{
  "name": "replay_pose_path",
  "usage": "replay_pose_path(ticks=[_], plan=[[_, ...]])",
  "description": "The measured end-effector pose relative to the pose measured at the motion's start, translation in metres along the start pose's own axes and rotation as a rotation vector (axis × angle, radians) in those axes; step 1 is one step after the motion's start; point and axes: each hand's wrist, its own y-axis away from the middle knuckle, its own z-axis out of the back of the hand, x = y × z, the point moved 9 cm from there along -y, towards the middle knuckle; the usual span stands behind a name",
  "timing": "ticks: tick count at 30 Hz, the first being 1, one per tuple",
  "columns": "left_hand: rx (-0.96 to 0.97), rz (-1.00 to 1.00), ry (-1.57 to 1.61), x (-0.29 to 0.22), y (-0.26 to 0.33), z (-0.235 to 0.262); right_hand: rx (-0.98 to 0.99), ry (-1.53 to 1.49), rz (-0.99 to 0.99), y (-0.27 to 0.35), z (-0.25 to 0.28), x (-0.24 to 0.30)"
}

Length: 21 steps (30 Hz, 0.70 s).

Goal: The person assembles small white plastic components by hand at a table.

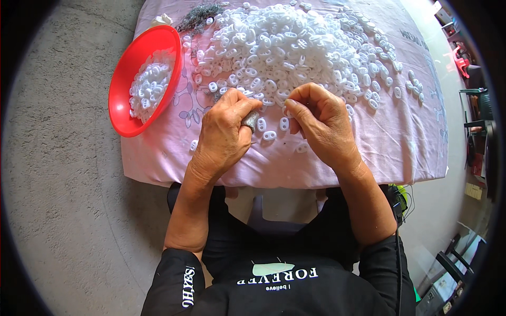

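A table [411, 166] draped in pale pink patterned cloth [337, 176] bears a heap of small white two-holed oval pieces [279, 42] at top centre, a round red bowl [120, 108] upper left, and a grey wiry tangle [200, 17] near the top.

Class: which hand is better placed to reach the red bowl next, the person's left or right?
Probably the left hand: the red bowl lies on that side, with no other hand in between. The right hand is farther off and would likely have to pass the left one.
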Motion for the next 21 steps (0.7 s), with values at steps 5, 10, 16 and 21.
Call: replay_pose_path(ticks=[5, 10, 16, 21], plan=[[-0.048, -0.026, -0.034, -0.0030, -0.0018, -0.0024, -0.005, 0.002, 0.040, 0.0002, -0.0013, 0.0002], [0.016, -0.001, 0.010, -0.0044, -0.0030, -0.0037, -0.008, 0.008, 0.019, 0.0002, 0.0016, 0.0008], [0.029, 0.032, 0.035, 0.0009, -0.0022, 0.0017, -0.025, 0.011, 0.010, 0.0000, 0.0032, 0.0011], [0.031, 0.025, 0.018, 0.0000, -0.0006, -0.0054, -0.010, 0.022, 0.021, 0.0002, 0.0024, 0.0013]])
